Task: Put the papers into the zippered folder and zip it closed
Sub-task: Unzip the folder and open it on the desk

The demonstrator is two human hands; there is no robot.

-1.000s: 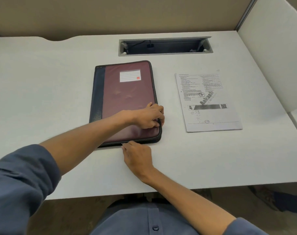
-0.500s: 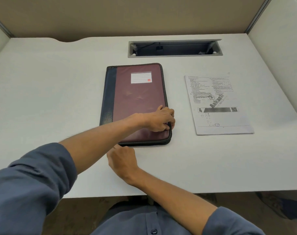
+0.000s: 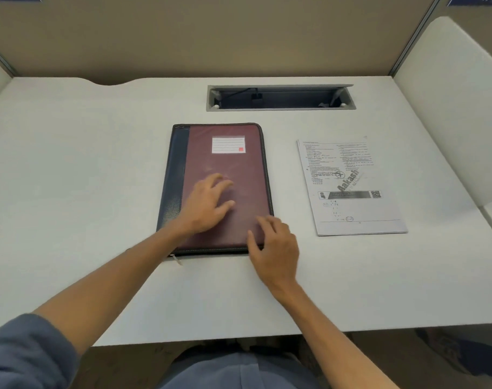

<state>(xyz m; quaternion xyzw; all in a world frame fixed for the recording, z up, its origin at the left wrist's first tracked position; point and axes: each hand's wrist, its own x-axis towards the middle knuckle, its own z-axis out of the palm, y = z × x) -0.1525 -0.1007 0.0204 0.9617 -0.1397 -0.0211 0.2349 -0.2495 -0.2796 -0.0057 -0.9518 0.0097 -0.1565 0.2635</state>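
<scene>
A maroon zippered folder (image 3: 227,164) with a dark blue spine and a white label lies flat and closed in the middle of the white desk (image 3: 70,169). Its zipper pull (image 3: 178,259) sticks out at the near left corner. My left hand (image 3: 205,204) lies flat on the cover with fingers spread, holding nothing. My right hand (image 3: 275,248) rests on the folder's near right corner, fingers on the cover and thumb at the edge. The printed papers (image 3: 351,189) lie in a stack on the desk to the right of the folder, apart from it.
A grey cable slot (image 3: 280,97) is cut into the desk behind the folder. Beige partition walls stand at the back, and a white side panel (image 3: 450,108) rises on the right. The desk's near edge runs just in front of my body.
My right hand slid left along the folder's near edge, then moved to its near right corner. My left hand left the right edge and now lies flat on the cover. The zipper pull now shows at the near left corner.
</scene>
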